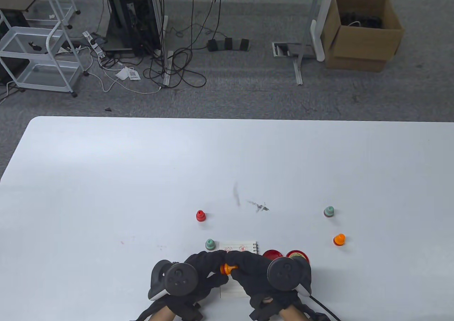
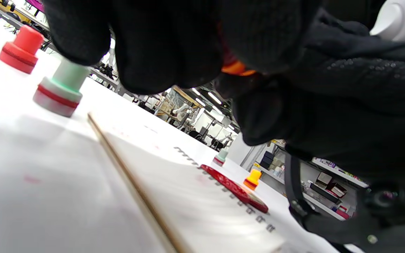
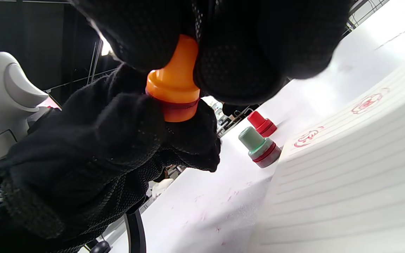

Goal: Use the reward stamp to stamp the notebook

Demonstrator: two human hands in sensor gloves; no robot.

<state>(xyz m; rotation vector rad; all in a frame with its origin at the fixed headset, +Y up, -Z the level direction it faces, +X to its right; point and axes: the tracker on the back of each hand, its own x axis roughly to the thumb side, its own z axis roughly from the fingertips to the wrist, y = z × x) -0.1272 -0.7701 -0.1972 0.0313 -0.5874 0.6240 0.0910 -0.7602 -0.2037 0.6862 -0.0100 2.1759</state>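
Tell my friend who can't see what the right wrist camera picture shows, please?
Two black-gloved hands hold an orange stamp above a white table: the right hand grips its top, the left hand its base. At right lies a lined notebook with red stamp marks, and beside it stand a green stamp and a red stamp.

Beside the white, lined notebook (image 1: 238, 247) with red stamp marks stand a mint-green stamp (image 1: 210, 244) and a red stamp (image 1: 200, 215); an orange stamp (image 1: 226, 268) above it.
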